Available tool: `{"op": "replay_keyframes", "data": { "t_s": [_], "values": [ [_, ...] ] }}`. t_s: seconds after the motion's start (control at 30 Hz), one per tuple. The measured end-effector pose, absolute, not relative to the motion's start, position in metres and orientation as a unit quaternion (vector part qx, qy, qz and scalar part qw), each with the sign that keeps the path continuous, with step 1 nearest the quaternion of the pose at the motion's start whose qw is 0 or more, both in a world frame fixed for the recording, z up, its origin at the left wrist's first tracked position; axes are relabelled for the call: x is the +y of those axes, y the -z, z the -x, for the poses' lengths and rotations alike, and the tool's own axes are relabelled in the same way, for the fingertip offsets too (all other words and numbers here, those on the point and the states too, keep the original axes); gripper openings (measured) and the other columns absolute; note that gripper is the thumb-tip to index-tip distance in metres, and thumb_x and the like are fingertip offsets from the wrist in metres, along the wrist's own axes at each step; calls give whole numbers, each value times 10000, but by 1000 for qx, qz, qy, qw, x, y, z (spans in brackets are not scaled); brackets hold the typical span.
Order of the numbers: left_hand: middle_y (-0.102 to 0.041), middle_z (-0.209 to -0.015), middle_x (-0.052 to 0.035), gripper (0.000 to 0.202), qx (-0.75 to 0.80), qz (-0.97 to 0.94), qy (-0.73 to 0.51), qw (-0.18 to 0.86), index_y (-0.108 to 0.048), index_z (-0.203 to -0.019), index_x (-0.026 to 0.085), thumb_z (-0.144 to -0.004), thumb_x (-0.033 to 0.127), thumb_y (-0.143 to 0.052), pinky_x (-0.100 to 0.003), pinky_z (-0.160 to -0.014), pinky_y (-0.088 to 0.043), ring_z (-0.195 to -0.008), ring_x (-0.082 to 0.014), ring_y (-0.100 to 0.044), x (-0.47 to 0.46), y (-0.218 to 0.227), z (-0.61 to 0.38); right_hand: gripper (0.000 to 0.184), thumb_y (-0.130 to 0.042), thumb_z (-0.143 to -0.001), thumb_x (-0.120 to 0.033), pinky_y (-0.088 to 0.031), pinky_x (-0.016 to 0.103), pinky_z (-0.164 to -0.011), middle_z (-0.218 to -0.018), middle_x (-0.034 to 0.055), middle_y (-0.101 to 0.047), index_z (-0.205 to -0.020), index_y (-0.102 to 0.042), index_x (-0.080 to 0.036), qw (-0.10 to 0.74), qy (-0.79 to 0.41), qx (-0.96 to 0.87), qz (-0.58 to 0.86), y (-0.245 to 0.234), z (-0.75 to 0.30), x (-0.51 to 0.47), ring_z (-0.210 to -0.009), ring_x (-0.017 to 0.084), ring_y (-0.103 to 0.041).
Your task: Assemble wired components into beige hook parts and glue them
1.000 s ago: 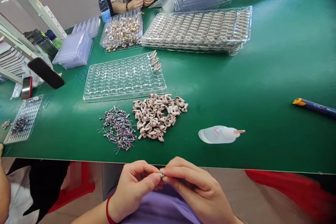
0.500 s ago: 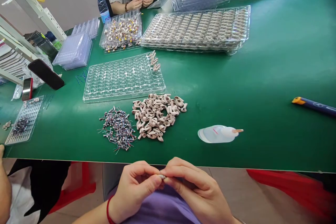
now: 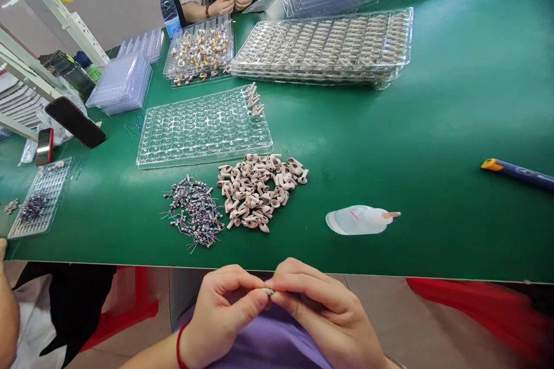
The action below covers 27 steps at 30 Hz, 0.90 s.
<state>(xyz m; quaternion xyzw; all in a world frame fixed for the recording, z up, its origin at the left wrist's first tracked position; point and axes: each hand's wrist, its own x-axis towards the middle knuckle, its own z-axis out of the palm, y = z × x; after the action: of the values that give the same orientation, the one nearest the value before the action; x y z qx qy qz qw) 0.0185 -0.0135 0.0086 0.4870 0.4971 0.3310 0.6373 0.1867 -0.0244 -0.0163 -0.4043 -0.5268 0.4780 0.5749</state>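
Note:
My left hand (image 3: 229,311) and my right hand (image 3: 318,308) meet just off the table's front edge. Between their fingertips they pinch a small pale earbud shell (image 3: 268,292), mostly hidden by the fingers. Past the edge lies a heap of beige earbud shells (image 3: 259,193). Left of it is a pile of tiny wired components (image 3: 194,210) with thin red and blue leads. A clear blister tray (image 3: 203,127) sits behind both heaps, with several shells (image 3: 254,101) at its right end. A translucent squeeze bottle (image 3: 359,220) with a tan tip lies on its side to the right.
Filled trays (image 3: 324,49) are stacked at the back, beside a tray of yellow-and-white parts (image 3: 201,52). Empty trays (image 3: 121,83) and a phone (image 3: 75,121) lie left. A blue pen-like tool (image 3: 519,174) rests at right. Another person's hands (image 3: 234,4) are across the table.
Almost nothing differs. Both hands keep the same pinch on the small shell, with only a very slight shift of the fingers and the view.

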Motion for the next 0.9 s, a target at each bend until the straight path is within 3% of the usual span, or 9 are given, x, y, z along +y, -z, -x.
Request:
{"op": "replay_keyframes", "data": {
  "t_s": [0.6,0.9],
  "values": [
    [-720,-615,-43,286,451,-212,-338,799,-777,-725,129,-672,399,-856,-215,-594,-496,-566,-111,-636,-12,5,-25,109,-667,-857,-186,-569,175,-511,-696,23,-669,-926,-747,-208,553,-476,-527,435,21,-181,-25,-577,121,-662],
    [-717,-622,-55,270,401,-155,-318,845,-759,-722,97,-702,353,-842,-198,-588,-516,-556,-107,-655,-8,9,-25,132,-603,-890,-173,-558,188,-494,-688,12,-633,-941,-723,-191,532,-499,-527,436,22,-181,-26,-544,113,-649]
  ]
}}
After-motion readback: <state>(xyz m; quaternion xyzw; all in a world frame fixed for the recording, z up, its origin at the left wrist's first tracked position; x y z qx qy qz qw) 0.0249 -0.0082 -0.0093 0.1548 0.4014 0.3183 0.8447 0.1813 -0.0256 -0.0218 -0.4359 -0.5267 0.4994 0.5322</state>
